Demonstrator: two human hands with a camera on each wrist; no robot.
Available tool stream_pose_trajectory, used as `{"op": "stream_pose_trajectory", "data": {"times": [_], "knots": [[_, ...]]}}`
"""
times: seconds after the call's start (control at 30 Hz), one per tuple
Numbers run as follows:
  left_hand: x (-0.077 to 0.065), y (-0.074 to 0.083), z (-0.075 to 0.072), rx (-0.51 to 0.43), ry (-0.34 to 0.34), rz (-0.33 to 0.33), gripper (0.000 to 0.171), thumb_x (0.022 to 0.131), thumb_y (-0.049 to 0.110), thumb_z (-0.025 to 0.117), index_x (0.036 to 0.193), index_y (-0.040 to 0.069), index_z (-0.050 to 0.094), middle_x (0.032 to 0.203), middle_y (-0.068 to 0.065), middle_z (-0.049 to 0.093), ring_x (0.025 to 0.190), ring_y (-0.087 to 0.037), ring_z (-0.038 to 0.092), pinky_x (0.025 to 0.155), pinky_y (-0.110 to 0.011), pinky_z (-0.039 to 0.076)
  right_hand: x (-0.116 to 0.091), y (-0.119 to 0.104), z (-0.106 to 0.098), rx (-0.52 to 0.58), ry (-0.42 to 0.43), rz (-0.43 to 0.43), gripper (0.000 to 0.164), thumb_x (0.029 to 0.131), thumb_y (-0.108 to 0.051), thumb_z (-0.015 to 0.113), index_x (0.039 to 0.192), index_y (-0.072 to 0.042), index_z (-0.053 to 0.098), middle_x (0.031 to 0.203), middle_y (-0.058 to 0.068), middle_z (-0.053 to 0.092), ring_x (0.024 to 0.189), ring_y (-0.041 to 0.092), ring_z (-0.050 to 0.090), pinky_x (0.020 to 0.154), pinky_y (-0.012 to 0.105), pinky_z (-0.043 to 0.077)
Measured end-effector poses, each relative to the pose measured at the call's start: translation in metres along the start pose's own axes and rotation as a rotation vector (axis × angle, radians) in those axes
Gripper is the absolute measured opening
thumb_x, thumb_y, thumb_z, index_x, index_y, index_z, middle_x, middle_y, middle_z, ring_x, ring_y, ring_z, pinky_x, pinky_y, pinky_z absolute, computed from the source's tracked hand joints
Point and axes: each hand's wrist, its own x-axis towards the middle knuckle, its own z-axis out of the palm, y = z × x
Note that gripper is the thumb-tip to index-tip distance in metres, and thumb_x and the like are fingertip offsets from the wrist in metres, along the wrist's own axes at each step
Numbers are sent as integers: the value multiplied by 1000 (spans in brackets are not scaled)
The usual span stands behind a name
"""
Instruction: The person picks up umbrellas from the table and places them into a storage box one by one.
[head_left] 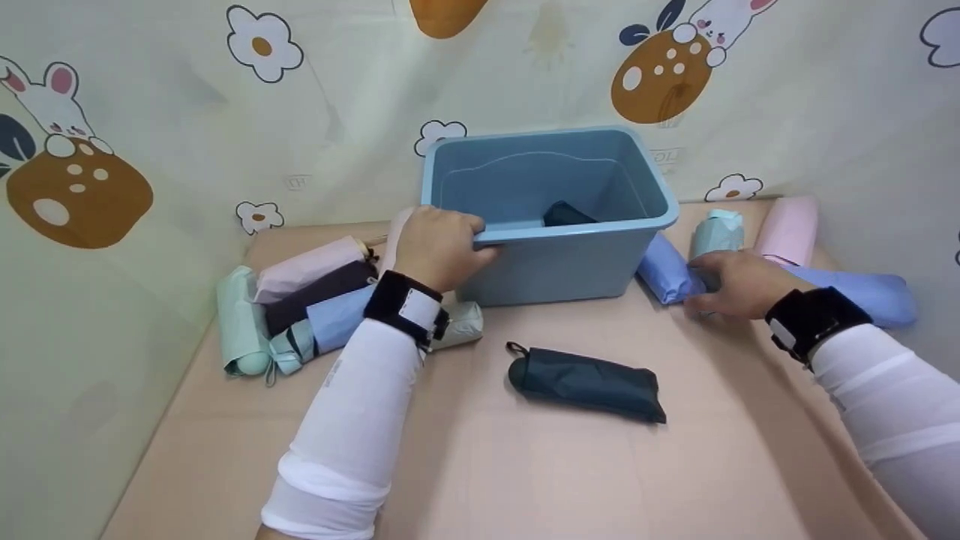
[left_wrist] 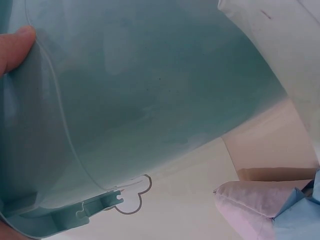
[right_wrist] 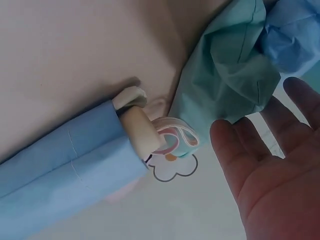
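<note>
The fingers of the right hand (head_left: 739,285) are loosely extended at the near end of a teal umbrella (head_left: 718,231) right of the bin, gripping nothing, though contact is unclear, while the left hand's (head_left: 442,251) curl over the rim of that blue bin (head_left: 555,271). Only one dark item (head_left: 566,214) shows inside, with part of the bin's floor hidden. A navy umbrella (head_left: 589,384) lies apart in front on the desk (head_left: 517,480) and other folded umbrellas flank the bin, so the handling looks well short of finished.
</note>
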Motion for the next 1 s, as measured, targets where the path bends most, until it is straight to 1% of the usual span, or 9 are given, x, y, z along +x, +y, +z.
{"op": "stream_pose_trajectory", "data": {"times": [0.2,0.3,0.43,0.5,0.53,0.7,0.83,1.0], "knots": [[0,0,0,-8,-14,-12,44,94,50,72,71,15,57,67,-2,63,71,-27,61,84,-46,49,1,-1,5,2,0,-1,79,90,-42,80,147,4,52,136,30,63,120,47,60,105,69,44],[0,0,0,-9,-17,-12,44,94,50,71,72,15,56,67,-2,63,71,-27,62,84,-46,49,1,-1,7,16,1,2,80,89,-40,81,148,5,51,138,31,62,123,49,59,107,70,43],[0,0,0,13,-4,0,47,93,53,72,70,15,55,67,-3,65,71,-29,65,83,-48,51,2,-1,11,-10,17,-16,84,88,-38,81,151,6,47,147,33,55,133,57,49,114,72,35],[0,0,-1,22,3,6,47,93,53,72,70,15,55,67,-3,66,71,-30,66,83,-48,52,2,-2,13,-29,22,-23,87,87,-38,81,153,6,45,152,34,50,135,61,44,115,73,32],[0,0,-1,28,7,8,48,92,54,72,70,15,55,67,-3,67,71,-30,67,83,-49,52,2,-2,14,-41,24,-28,89,87,-39,81,154,6,44,154,35,48,136,63,41,116,73,30],[0,0,-1,26,13,12,47,92,53,72,70,16,55,67,-3,67,71,-31,67,83,-49,52,3,-3,14,-59,14,-18,93,87,-40,81,156,6,40,157,37,41,136,69,36,116,77,26],[0,-1,0,20,15,16,47,92,52,72,69,16,52,67,-3,66,71,-31,67,83,-49,52,4,-2,16,-94,24,-38,89,88,-38,81,153,9,43,155,39,42,134,70,38,116,77,25],[0,0,0,13,12,16,47,93,52,72,69,16,53,68,-3,67,71,-30,66,83,-49,51,6,-1,18,-132,41,-40,86,88,-39,80,150,9,46,154,39,43,132,70,40,115,77,28]]}}
